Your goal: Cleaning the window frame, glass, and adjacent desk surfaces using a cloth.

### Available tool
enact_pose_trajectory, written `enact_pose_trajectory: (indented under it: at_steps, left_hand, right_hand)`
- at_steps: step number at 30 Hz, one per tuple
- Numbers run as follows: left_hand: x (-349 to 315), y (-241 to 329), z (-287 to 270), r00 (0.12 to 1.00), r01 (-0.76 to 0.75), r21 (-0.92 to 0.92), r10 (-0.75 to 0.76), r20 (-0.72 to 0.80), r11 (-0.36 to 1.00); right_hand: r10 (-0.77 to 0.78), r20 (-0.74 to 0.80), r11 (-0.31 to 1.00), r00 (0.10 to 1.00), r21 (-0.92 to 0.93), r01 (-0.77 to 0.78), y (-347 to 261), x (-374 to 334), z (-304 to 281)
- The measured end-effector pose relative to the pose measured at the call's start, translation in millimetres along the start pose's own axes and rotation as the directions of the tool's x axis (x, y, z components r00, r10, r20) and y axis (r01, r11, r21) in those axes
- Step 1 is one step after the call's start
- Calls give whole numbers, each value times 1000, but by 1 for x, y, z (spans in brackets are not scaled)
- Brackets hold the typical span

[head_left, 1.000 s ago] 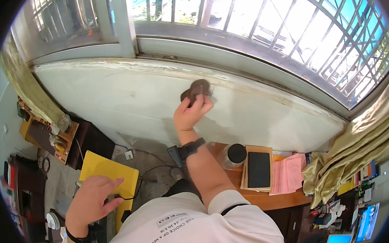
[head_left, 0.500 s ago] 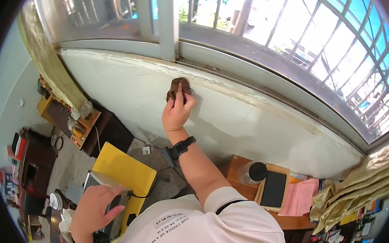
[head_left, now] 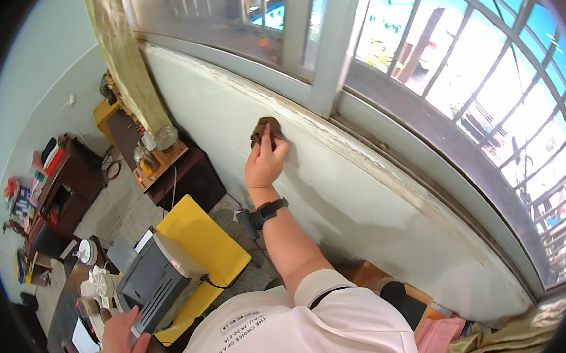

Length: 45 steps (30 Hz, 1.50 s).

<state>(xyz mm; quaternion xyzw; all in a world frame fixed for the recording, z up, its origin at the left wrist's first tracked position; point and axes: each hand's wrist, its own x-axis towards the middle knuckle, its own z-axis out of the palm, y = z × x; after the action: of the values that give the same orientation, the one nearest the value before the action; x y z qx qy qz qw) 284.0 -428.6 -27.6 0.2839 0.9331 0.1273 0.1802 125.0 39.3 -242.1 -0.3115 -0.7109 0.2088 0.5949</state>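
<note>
A crumpled brown cloth [head_left: 265,127] is pressed to the white wall [head_left: 373,202] just below the window ledge. My right hand [head_left: 264,167] holds it, fingers spread over it and arm stretched out; the palm side is hidden. At the lower left, my left hand [head_left: 122,337] hangs beside a grey-black printer [head_left: 164,278], thumb and forefinger apart and nothing visible between them. Part of that hand is cut off by the picture's lower edge. I cannot tell whether it touches the printer.
Above the wall runs a sliding window with a metal frame [head_left: 331,55] and bars outside. A yellow board [head_left: 206,237] stands behind the printer. Left of it is a dark cabinet [head_left: 198,174] with glass jars on a wooden tray. Pink papers [head_left: 438,335] and a curtain [head_left: 503,352] are at right.
The view has turned left, bringing more of the printer into sight. My right hand and the cloth have shifted left along the wall, farther from the window's upright. My left hand sits lower in view.
</note>
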Motion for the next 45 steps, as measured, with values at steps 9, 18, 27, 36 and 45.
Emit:
enact_pose_trajectory:
  at_steps: [9, 18, 27, 36, 45]
  left_hand:
    - [-73, -26, 51, 976, 11, -154, -44, -215, 988]
    - [-86, -27, 68, 965, 125, -229, -172, -198, 965]
    - [-79, -36, 67, 971, 89, -208, -131, -198, 974]
    - [-68, -63, 51, 999, -25, -150, 18, -48, 988]
    - [-39, -91, 52, 924, -363, -88, 371, 96, 928]
  right_hand:
    - [-144, 34, 989, 989, -14, 145, 9, -4, 0]
    - [8, 274, 1000, 962, -20, -3, 41, -31, -35]
    - [-188, 52, 979, 981, -71, 191, 60, -11, -104]
    - [-133, 23, 958, 991, -252, 134, 111, -38, -182]
    - [231, 190, 874, 954, -472, -118, 112, -114, -321]
